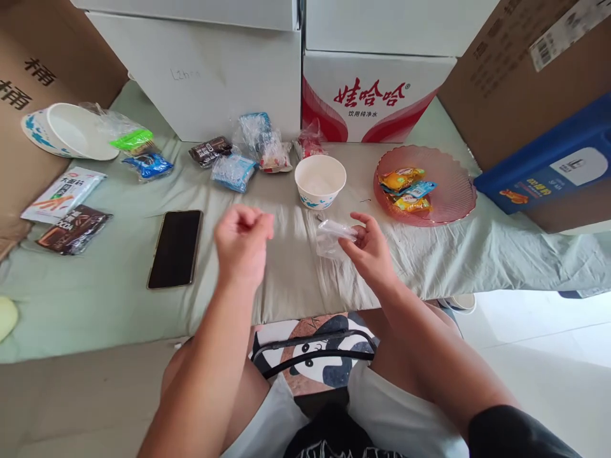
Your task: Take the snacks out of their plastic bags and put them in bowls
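Observation:
My right hand (pixel 370 248) pinches a small clear plastic wrapper (pixel 331 236) just in front of a white paper bowl (pixel 319 180). My left hand (pixel 243 242) hovers to the left of it with its fingers curled shut and nothing visible in them. A black phone (pixel 175 248) lies face up on the pale green cloth (pixel 95 299), left of my left hand. To the right stands a pink plate (pixel 449 184) holding three wrapped snacks (pixel 407 189).
Several snack packets (pixel 238 159) lie along the back by white boxes (pixel 210 70) and a red-and-white carton (pixel 372 95). A second white bowl (pixel 67 130) lies tipped at far left, with two packets (pixel 67 213) near it. Brown cartons flank both sides; a blue box (pixel 548 165) is at right.

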